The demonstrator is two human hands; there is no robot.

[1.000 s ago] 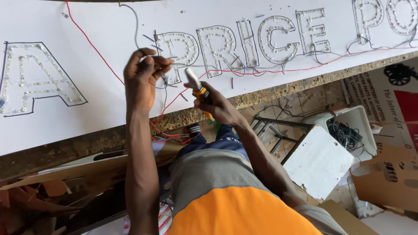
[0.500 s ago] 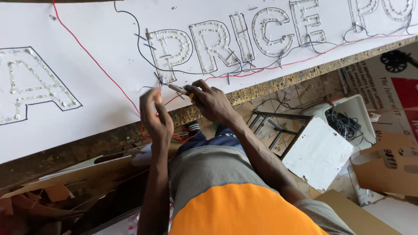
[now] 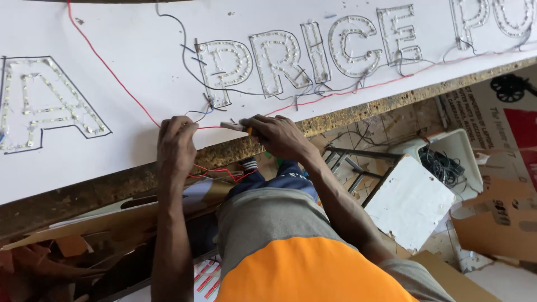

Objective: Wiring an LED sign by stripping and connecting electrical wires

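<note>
Item: large white sign board lying flat on a rough chipboard-edged bench, its outlined letter shapes filled with rows of small light points. Thin red wire runs diagonally down the board from the top edge to the near edge, then on along the base of the letters; thin dark wires loop around the letter feet. Left hand: fingers curled together at the board's near edge, pinched on the red wire where it meets the edge. Right hand: closed around a small hand tool with an orange-yellow handle, its tip pointing toward the left hand and touching or just short of the wire; the exact contact cannot be made out. Step judged in hand: working the red wire's run at the near edge, probably stripping or cutting for a joint. Next move calls for a steady pinch by the left hand and a careful squeeze of the tool, sparing the conductor. Also present: white box stool below the bench, cardboard scraps on the floor.
</note>
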